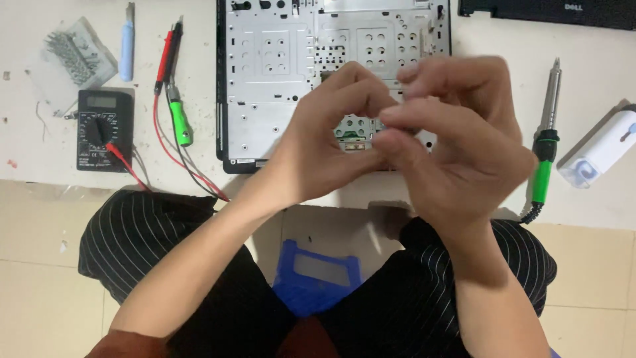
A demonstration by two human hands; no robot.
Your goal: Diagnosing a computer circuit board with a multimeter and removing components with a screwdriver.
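A small part, too hidden to identify, seems pinched between both hands above the opened laptop chassis [331, 73]. The left hand [324, 142] and right hand [450, 142] have fingers curled closed, tips meeting. The step looks like fine fingertip handling; the next move needs a steady, gentle grip. A soldering iron [546, 126] lies on the counter [596, 79] nearby.

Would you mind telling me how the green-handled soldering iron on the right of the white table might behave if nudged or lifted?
The green-handled soldering iron looks round and slim, so it would probably roll sideways on the white table. Its long metal shaft looks stiff. The dark cord at its handle end hangs off the table edge and may drag it back.
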